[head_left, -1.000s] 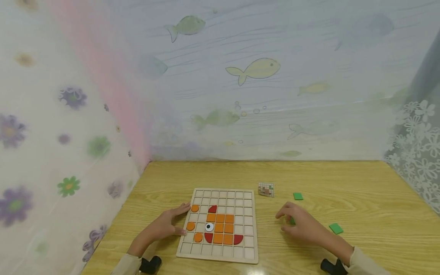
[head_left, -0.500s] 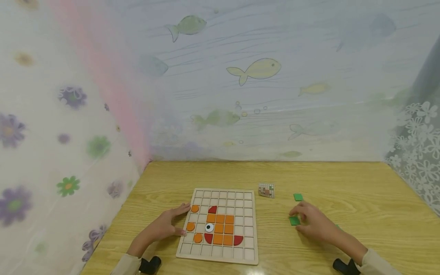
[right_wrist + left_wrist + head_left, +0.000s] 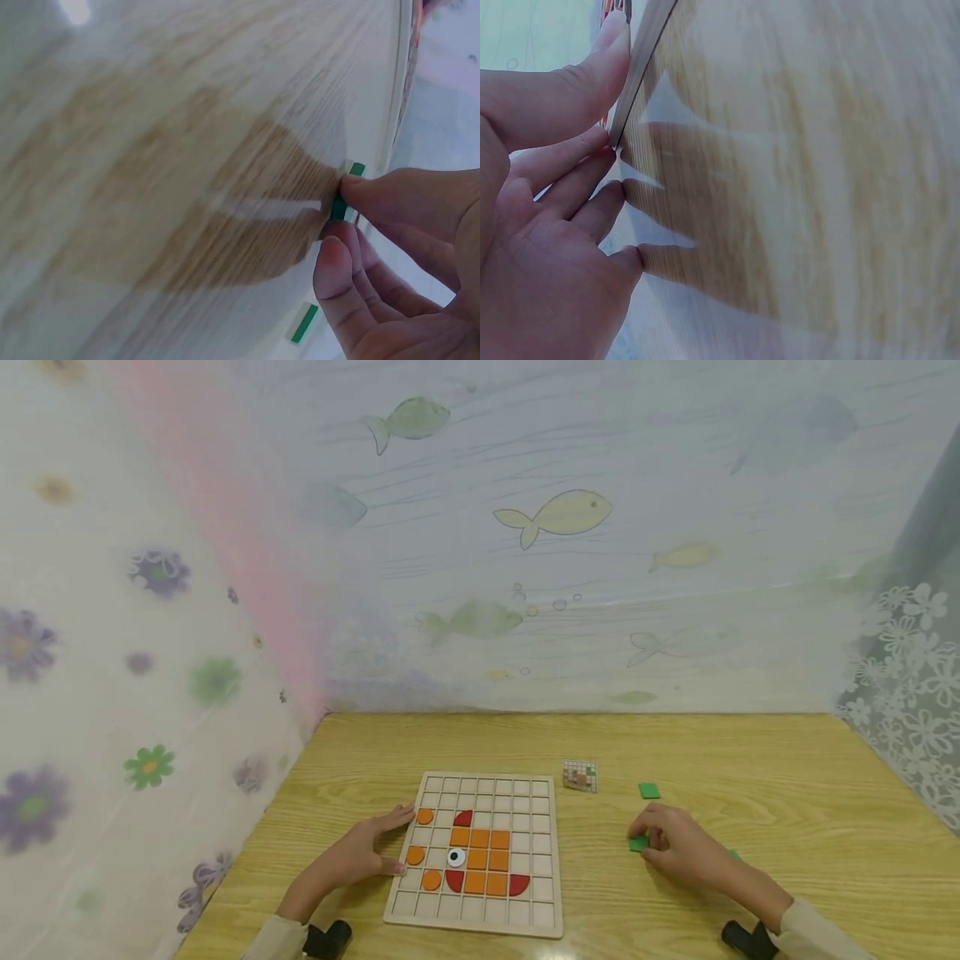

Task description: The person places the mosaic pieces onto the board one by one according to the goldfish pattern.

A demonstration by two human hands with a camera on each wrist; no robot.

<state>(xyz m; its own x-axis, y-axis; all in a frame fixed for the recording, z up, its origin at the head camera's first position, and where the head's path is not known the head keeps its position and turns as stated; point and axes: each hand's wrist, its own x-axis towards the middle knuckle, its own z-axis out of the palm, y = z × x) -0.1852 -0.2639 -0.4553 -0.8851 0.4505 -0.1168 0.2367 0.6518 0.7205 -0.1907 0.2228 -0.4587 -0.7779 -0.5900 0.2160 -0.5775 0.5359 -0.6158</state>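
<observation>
My left hand [image 3: 354,853] rests at the left edge of a wooden grid board [image 3: 522,917], thumb on the rim and fingers extended along the side. In the left wrist view its fingertips touch the table beside the board. On the grid lie orange squares [image 3: 489,860], orange discs [image 3: 416,856], red quarter-round pieces [image 3: 519,885] and a white eye piece [image 3: 456,857]. Right of the board, my right hand [image 3: 684,853] pinches a green square tile [image 3: 638,844] between thumb and fingers, low at the tabletop. The right wrist view shows the tile [image 3: 356,170] edge-on against the thumb.
A second green tile [image 3: 649,791] lies farther back, and a third [image 3: 735,855] is mostly covered by the right forearm. A small pattern card [image 3: 581,775] lies behind the board's right corner. Fish-printed fabric [image 3: 480,568] closes off the table's back edge.
My right hand has moved right and settled around the middle green tile, then drawn it very slightly left. The left hand and the board have kept their places.
</observation>
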